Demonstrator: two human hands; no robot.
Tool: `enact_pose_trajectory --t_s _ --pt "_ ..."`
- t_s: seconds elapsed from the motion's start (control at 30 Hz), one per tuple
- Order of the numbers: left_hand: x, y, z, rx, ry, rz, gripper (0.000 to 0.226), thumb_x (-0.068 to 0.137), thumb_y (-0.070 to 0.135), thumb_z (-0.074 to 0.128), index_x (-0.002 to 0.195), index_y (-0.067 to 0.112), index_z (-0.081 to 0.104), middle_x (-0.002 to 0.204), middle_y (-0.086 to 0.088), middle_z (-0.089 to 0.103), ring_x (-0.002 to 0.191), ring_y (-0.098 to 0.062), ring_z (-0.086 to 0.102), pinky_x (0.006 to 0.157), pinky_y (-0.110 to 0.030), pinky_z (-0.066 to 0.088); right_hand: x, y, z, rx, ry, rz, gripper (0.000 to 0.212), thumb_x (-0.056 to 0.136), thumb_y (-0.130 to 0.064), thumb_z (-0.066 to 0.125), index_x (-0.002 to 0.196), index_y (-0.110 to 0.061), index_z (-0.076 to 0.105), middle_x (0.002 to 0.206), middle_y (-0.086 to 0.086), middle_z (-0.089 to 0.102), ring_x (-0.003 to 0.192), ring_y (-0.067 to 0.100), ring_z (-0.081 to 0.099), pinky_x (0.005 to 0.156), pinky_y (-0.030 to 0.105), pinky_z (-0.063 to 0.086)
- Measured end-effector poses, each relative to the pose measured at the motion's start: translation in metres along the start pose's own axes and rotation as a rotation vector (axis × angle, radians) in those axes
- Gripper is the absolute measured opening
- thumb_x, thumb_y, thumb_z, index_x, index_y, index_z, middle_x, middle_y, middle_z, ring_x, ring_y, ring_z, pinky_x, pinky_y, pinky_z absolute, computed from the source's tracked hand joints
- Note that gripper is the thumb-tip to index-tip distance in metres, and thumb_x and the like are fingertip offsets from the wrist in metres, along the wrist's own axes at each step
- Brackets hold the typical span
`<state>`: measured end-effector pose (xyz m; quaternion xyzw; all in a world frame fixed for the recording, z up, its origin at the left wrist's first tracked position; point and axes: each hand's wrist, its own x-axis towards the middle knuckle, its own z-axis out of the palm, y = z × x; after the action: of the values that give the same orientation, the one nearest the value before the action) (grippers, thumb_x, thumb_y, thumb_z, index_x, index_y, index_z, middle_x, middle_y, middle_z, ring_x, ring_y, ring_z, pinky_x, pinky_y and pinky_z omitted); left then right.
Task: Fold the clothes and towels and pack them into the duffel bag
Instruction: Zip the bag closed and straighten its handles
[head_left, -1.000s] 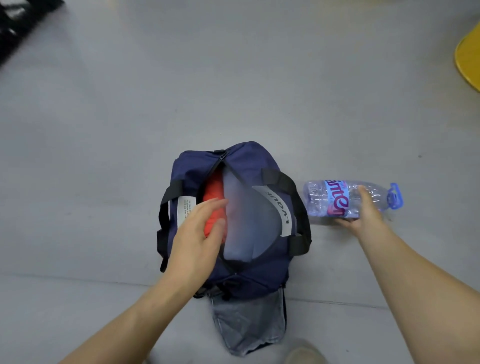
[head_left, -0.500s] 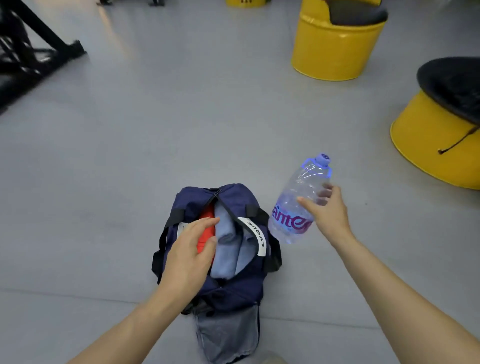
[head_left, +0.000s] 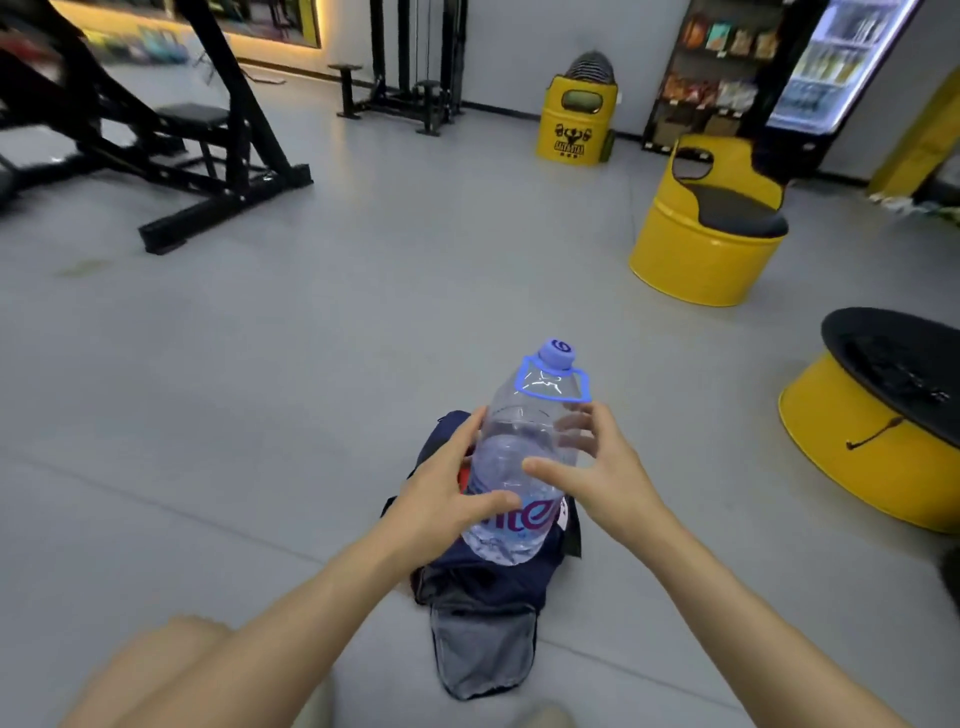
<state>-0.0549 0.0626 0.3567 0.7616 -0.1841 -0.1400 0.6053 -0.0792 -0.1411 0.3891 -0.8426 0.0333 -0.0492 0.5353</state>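
A large clear water bottle (head_left: 524, 457) with a blue cap and blue carry loop stands upright above the navy duffel bag (head_left: 488, 577). My left hand (head_left: 441, 493) grips the bottle's left side, thumb across the label. My right hand (head_left: 597, 467) holds its right side, fingers curled behind the plastic. The bag sits on the floor below the bottle, mostly hidden by it and my hands. A sliver of the red cloth (head_left: 464, 475) shows inside the bag. The bag's grey end pocket flap (head_left: 483, 654) lies open toward me.
Grey floor all round. Yellow drum seats stand at the right (head_left: 711, 234) and far right (head_left: 883, 426). A yellow bin (head_left: 574, 122) is at the back, a black gym machine (head_left: 171, 145) at the left. My knee (head_left: 156, 670) is at lower left.
My right hand lifted the bottle from the floor and brought it over the bag. My left hand left the clothes in the bag and took hold of the bottle. The camera tilted up.
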Motion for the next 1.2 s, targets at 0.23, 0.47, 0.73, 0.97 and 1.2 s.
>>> enact_pose_trajectory --t_s 0.23,0.47,0.73,0.97,1.2 --pt "-0.036 -0.002 -0.024 0.0 -0.029 -0.028 0.092 0.067 0.037 0.087 0.136 0.064 0.033 0.125 0.03 0.059 0.116 -0.006 0.064 0.099 -0.042 0.053 -0.048 -0.033 0.03 -0.027 -0.031 0.041 0.067 0.076 -0.027 0.086 0.129 -0.034 0.046 0.116 -0.021 0.057 0.099 -0.017 0.057 0.075 0.007 0.046" --pt "-0.041 -0.007 0.001 0.149 -0.083 -0.003 0.095 0.071 0.031 0.083 0.144 0.057 0.029 0.136 0.023 0.055 0.123 -0.01 0.059 0.099 -0.046 0.052 -0.064 -0.023 0.011 0.052 -0.12 0.127 0.057 0.08 -0.03 0.084 0.126 -0.041 0.052 0.111 -0.03 0.065 0.104 -0.001 0.066 0.083 0.027 0.054" --pt "-0.055 -0.04 0.038 0.363 -0.212 -0.098 0.095 0.075 0.035 0.081 0.142 0.066 0.021 0.121 0.026 0.064 0.107 -0.006 0.066 0.095 -0.041 0.054 -0.105 0.039 0.027 -0.047 -0.011 0.193 0.069 0.064 -0.053 0.082 0.122 -0.051 0.046 0.114 -0.026 0.063 0.105 -0.003 0.061 0.089 0.029 0.053" --pt "-0.073 -0.098 0.011 0.571 -0.203 -0.224 0.1 0.085 0.029 0.078 0.158 0.041 0.011 0.142 0.018 0.043 0.115 -0.003 0.053 0.089 -0.012 0.041 -0.119 0.08 0.054 -0.044 0.029 0.316 0.071 0.07 -0.045 0.083 0.129 -0.04 0.044 0.12 -0.024 0.058 0.107 -0.003 0.054 0.076 0.01 0.039" --pt "-0.031 -0.155 -0.022 0.838 -0.31 -0.388 0.067 0.095 0.032 0.065 0.155 0.03 0.033 0.151 0.0 0.046 0.131 -0.021 0.052 0.107 -0.031 0.04 -0.102 0.139 0.078 -0.101 0.026 0.497 0.059 0.069 -0.047 0.08 0.115 -0.043 0.042 0.111 -0.026 0.058 0.094 0.0 0.057 0.068 0.015 0.04"
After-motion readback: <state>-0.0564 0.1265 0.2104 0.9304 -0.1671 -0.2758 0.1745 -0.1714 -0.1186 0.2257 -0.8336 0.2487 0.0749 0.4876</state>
